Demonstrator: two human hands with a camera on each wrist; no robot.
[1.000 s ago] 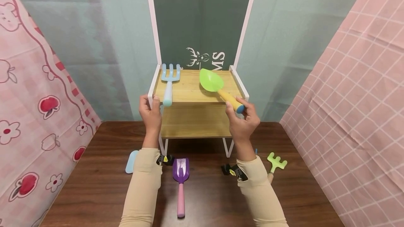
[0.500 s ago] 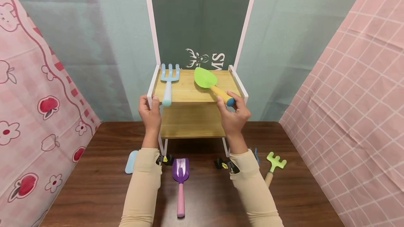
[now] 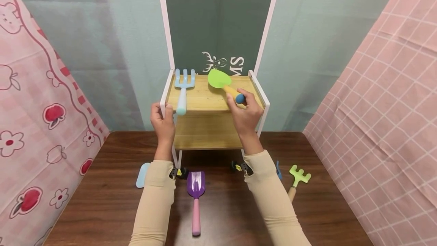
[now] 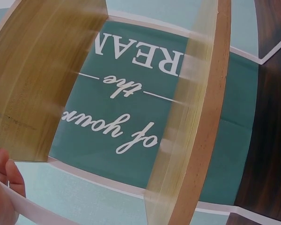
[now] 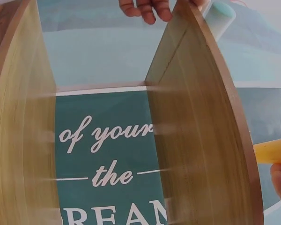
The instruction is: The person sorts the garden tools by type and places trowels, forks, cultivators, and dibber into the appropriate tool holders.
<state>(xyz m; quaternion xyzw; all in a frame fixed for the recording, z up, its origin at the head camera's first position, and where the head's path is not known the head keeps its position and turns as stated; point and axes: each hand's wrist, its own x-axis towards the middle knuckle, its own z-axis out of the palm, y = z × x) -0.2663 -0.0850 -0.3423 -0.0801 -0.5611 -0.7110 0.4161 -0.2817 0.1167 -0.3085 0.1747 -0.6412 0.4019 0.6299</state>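
Note:
My right hand [image 3: 247, 115] grips the yellow handle of a toy trowel with a lime-green blade [image 3: 217, 79], held over the right half of the top board of a small two-tier shelf [image 3: 199, 104]. Whether the blade touches the board I cannot tell. In the right wrist view, the trowel's yellow handle [image 5: 271, 151] shows beyond the top board. With fingers and thumb around the white frame, my left hand [image 3: 163, 126] holds the shelf's front left corner. Beside it a light blue toy fork [image 3: 184, 86] lies on the top board, tines toward the back, its handle end overhanging the front edge.
On the dark wooden table [image 3: 112, 208], a purple shovel with a pink handle [image 3: 196, 204] lies before the shelf. A green rake [image 3: 298, 177] and a partly hidden blue tool [image 3: 279, 170] lie right, a light blue piece [image 3: 142, 175] left. A green panel [image 3: 220, 18] rises behind.
My right hand has carried the trowel leftward and farther back over the top board. The left hand stays on the shelf frame, and the fork has not moved.

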